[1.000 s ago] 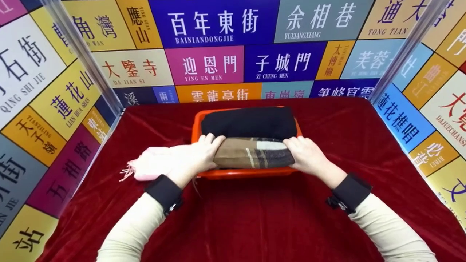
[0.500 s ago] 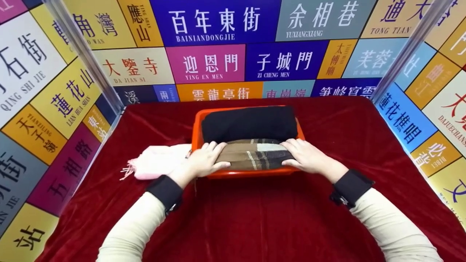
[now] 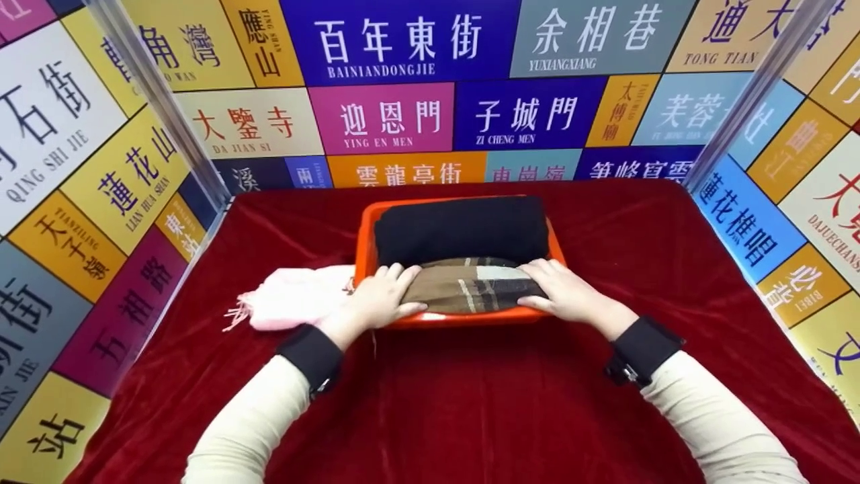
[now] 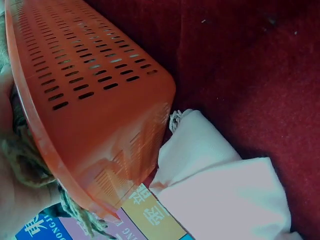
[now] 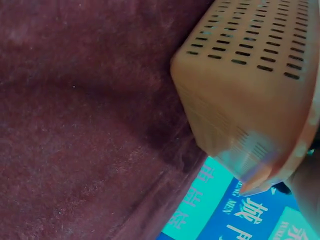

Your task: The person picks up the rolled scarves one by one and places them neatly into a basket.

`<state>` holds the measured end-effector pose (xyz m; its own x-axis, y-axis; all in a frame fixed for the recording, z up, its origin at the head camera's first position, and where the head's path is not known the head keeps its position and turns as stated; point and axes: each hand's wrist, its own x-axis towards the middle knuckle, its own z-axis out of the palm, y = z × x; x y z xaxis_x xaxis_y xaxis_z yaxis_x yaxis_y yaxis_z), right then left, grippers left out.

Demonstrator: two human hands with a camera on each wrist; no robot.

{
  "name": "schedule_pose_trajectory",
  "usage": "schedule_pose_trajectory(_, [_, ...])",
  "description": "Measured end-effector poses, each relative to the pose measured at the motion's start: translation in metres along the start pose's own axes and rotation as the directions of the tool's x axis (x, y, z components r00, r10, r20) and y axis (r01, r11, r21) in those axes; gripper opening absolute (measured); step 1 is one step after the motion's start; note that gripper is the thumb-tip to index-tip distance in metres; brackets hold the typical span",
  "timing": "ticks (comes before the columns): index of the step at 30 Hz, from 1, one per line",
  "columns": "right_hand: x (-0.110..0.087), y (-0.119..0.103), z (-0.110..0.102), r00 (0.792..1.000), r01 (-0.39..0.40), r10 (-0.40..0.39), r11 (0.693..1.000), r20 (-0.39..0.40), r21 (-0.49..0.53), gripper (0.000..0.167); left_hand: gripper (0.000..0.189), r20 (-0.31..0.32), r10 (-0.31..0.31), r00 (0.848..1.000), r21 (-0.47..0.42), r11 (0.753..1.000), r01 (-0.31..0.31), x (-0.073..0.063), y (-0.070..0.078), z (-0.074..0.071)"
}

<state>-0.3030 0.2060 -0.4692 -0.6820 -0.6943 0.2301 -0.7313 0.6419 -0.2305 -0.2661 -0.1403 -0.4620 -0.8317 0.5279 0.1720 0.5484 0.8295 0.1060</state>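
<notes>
In the head view, a brown, black and white plaid scarf (image 3: 470, 288), folded into a thick bundle, lies in the front half of an orange plastic basket (image 3: 463, 318). Behind it in the same basket is a black folded cloth (image 3: 463, 228). My left hand (image 3: 373, 299) rests on the scarf's left end, thumb spread along its near side. At the other end my right hand (image 3: 571, 292) lies in the same way, fingers over the top. The left wrist view catches fringe (image 4: 25, 160) beside my left hand, hanging at the basket's rim.
A pale pink folded scarf (image 3: 289, 299) with fringe lies on the table left of the basket, partly hidden by my left hand. Dark red velvet cloth (image 3: 484, 403) covers the table. Panels with printed street names (image 3: 386, 114) stand behind and on both sides.
The plaid scarf sits slightly lower in the basket and bulges in the middle. Both thumbs, tucked out of sight a second ago, now show on its near side.
</notes>
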Motion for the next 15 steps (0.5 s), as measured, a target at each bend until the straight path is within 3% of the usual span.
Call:
schedule_pose_trajectory(4, [-0.010, -0.003, -0.007, 0.998, -0.029, 0.027, 0.999, -0.053, -0.036, 0.062, 0.068, 0.010, -0.015, 1.000, -0.121, 0.992, 0.016, -0.008, -0.008, -0.011])
schedule_pose_trajectory(9, [-0.032, 0.008, -0.028, 0.972, -0.032, 0.020, 0.998, -0.236, -0.047, 0.057, 0.061, -0.055, -0.042, 0.998, -0.254, 0.967, 0.027, -0.026, -0.033, -0.032])
schedule_pose_trajectory(12, [-0.048, 0.024, -0.042, 0.946, -0.076, 0.058, 0.996, -0.319, -0.045, 0.052, 0.051, -0.104, -0.124, 0.987, -0.298, 0.951, 0.088, -0.039, -0.055, -0.045])
schedule_pose_trajectory(15, [-0.067, 0.040, -0.052, 0.928, -0.149, 0.127, 0.988, -0.351, -0.037, 0.050, 0.048, -0.127, -0.224, 0.966, -0.283, 0.942, 0.182, -0.052, -0.079, -0.053])
